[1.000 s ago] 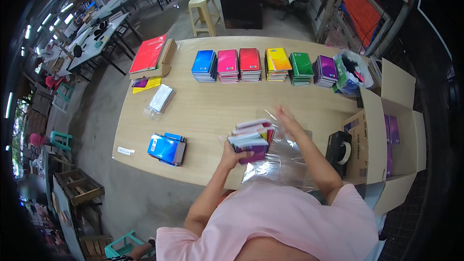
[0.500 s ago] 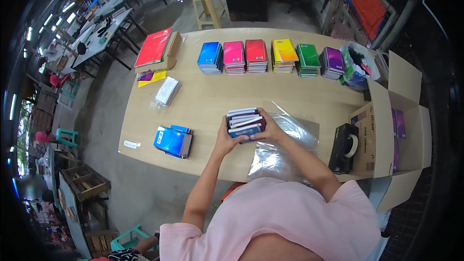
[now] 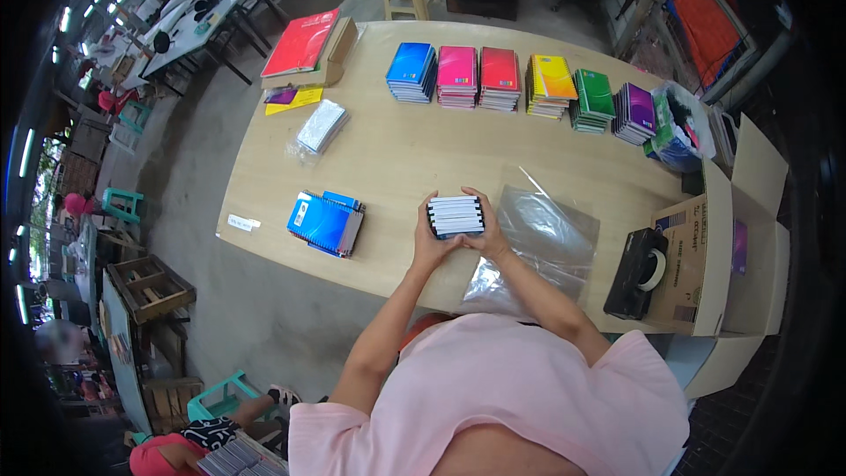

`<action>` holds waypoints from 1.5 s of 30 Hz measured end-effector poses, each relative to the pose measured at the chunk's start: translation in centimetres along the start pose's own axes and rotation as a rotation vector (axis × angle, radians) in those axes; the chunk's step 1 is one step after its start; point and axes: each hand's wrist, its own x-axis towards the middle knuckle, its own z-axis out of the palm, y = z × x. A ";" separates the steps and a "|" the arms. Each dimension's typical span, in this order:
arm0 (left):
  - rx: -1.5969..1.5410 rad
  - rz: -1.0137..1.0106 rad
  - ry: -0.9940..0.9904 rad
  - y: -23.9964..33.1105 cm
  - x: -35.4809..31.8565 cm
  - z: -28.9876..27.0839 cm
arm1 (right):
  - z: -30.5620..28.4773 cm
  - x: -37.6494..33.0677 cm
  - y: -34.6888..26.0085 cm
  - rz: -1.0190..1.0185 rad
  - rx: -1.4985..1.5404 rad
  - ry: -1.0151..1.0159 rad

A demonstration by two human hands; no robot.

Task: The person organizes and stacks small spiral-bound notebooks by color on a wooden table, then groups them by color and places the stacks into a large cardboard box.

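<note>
Your left hand [image 3: 429,245] and right hand [image 3: 484,234] clamp a notebook stack [image 3: 456,216] at the surface's [image 3: 397,159] near edge. Clear bag [image 3: 533,247] lies right, empty. Cardboard box [image 3: 705,264] far right; concrete floor [image 3: 194,185].

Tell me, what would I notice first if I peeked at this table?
Probably the rainbow row of notebook stacks along the far edge of the wooden table, running from blue through pink, red, yellow and green to purple. Next, near the front edge, the left hand and right hand squeeze a small stack of notebooks stood on edge, beside a clear plastic bag.
</note>
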 end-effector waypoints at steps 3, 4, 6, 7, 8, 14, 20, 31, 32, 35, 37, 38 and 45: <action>0.152 -0.010 0.061 -0.7 -0.8 -0.6 | 0.2 -0.5 0.2 0.101 0.004 0.019; 0.194 0.006 0.076 -0.8 -0.9 -0.7 | 0.2 -0.6 0.3 0.136 0.010 0.026; 0.233 0.123 0.039 0.1 -0.7 -1.3 | 0.7 -0.5 -0.5 -0.025 -0.057 0.094; 0.252 0.181 0.021 0.5 -0.5 -1.6 | 0.9 -0.5 -0.9 -0.105 -0.090 0.128; 0.279 0.132 0.005 0.1 -0.5 -1.9 | 1.1 -0.6 -0.3 -0.072 -0.080 0.136; 0.275 0.133 0.000 -0.8 -0.5 -1.8 | 1.1 -0.8 0.8 -0.007 -0.125 0.105; 0.225 0.131 0.020 -2.4 -0.4 -0.9 | 0.6 -0.5 2.0 -0.039 -0.225 0.089; 0.277 0.036 -0.065 -3.2 -0.9 -2.9 | -0.6 0.1 -3.6 -0.228 -0.593 -0.153; 0.278 -0.016 -0.049 -3.4 -1.0 -2.8 | -0.2 1.3 -7.1 -0.335 -0.765 -0.174; 0.263 -0.014 -0.044 -4.5 -1.2 -2.6 | 2.4 2.6 -12.9 -0.316 -1.258 -0.412; 0.265 -0.073 -0.043 -3.7 -0.6 -2.3 | 2.3 3.0 -9.8 -0.131 -1.203 -0.511; 0.301 0.044 -0.078 -3.1 -0.3 -2.0 | 1.8 4.0 -8.6 -0.045 -1.178 -0.547; 0.295 0.012 -0.084 -2.8 -0.8 -3.0 | 2.5 4.4 -9.8 -0.235 -1.111 -0.549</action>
